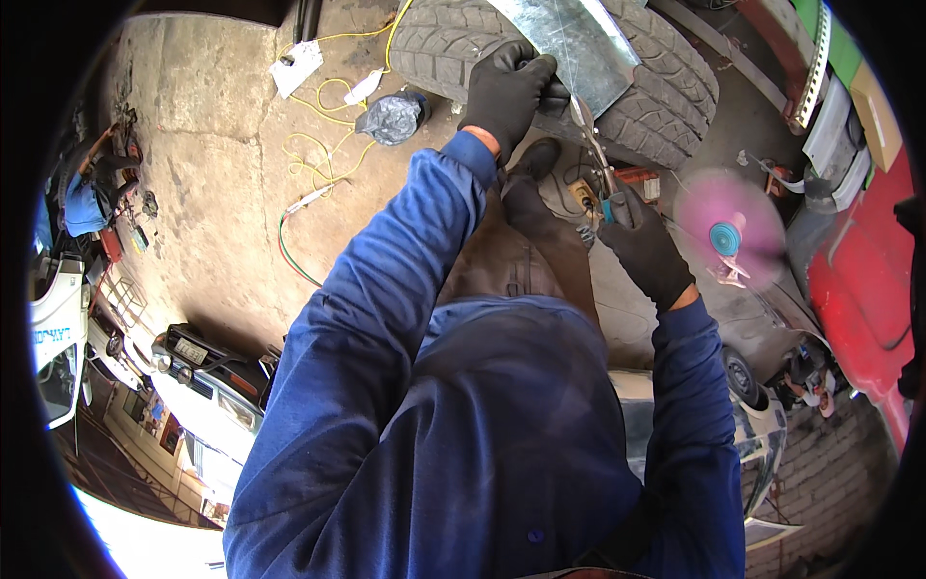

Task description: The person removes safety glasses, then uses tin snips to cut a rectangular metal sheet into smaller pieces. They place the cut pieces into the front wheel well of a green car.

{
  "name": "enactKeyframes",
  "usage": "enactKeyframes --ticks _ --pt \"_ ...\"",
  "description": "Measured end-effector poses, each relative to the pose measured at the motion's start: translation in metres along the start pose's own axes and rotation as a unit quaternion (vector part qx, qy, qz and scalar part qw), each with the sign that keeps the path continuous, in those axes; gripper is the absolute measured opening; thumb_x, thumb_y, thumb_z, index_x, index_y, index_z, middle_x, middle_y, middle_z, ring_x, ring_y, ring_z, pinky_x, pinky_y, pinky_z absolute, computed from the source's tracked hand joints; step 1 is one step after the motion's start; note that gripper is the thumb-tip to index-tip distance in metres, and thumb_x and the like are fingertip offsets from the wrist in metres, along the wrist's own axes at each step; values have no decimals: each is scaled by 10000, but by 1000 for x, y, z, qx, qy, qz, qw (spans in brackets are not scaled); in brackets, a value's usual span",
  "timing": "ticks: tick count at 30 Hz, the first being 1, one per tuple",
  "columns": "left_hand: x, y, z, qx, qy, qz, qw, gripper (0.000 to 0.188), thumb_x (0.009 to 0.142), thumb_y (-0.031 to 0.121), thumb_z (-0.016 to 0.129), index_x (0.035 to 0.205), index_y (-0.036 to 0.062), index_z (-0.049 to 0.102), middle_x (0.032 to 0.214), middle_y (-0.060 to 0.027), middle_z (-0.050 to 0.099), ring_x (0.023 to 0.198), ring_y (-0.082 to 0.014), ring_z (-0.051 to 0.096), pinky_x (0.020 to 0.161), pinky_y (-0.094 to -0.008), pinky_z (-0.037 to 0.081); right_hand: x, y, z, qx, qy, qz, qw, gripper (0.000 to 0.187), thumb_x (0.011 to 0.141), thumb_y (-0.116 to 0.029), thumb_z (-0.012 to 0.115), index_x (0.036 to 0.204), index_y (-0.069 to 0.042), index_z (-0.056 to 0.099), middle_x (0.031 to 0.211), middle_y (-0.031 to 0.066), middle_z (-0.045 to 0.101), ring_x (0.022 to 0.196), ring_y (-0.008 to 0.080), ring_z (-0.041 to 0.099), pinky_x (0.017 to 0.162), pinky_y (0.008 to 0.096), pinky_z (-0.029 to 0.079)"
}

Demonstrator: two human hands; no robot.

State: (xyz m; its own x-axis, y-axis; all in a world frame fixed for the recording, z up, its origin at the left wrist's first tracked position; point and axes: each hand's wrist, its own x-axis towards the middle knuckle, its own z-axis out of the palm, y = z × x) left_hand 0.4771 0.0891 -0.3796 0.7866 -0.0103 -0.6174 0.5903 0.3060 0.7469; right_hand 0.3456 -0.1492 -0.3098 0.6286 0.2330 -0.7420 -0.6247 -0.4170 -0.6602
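Here, our left hand (506,96) clamps its grip on the sheet (590,56), over the far tyre (675,108); our right hand (644,249) wraps its grip around the snips (593,145), their blades (581,114) at the sheet's near edge.

- We see a smooth, glossy metal sheet (586,53).
- We note dully shiny metal snips (590,135).
- We find the gloves (503,95) matt.
- We see the tyre (666,108) as matt, rough rubber.
- We find the floor (203,174) rough, matt concrete.
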Motion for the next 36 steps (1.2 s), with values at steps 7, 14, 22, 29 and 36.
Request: enactKeyframes --ticks 7,14,22,29,36 --pt "5 -3 0 0 -1 1 1000 219 1067 112 697 1170 -80 716 901 -138 786 738 -190 779 695 -338 680 4 -10 0 21 12 29 999 729 963 -118 651 1664 -38 467 889 40 586 746 126 570 698 337 535" --pt "15 -7 -1 -1 -4 15 1000 193 1069 100 695 1156 -71 718 879 -131 785 724 -186 778 686 -329 675 13 -1 -1 28 16 9 999 702 980 -153 667 1646 -25 486 955 87 653 785 142 612 745 345 555" --pt "14 -4 2 12 7 5 1000 186 1071 101 698 1132 -73 726 877 -129 784 717 -184 776 676 -327 679 18 7 -1 -7 26 -3 1000 749 987 -209 680 1665 9 448 982 148 667 843 197 652 808 375 567" --pt "12 -1 2 8 7 3 1000 181 1068 105 701 1112 -69 724 869 -123 780 702 -182 769 666 -331 678 16 2 -6 27 -4 21 999 796 974 -202 710 1684 14 420 959 76 626 820 141 609 755 337 546" --pt "13 -3 2 15 11 -2 1000 169 1062 99 698 1122 -57 724 868 -112 780 704 -172 767 658 -322 668 21 6 0 40 6 6 999 778 971 -214 721 1651 41 442 936 63 610 812 141 600 747 344 540"
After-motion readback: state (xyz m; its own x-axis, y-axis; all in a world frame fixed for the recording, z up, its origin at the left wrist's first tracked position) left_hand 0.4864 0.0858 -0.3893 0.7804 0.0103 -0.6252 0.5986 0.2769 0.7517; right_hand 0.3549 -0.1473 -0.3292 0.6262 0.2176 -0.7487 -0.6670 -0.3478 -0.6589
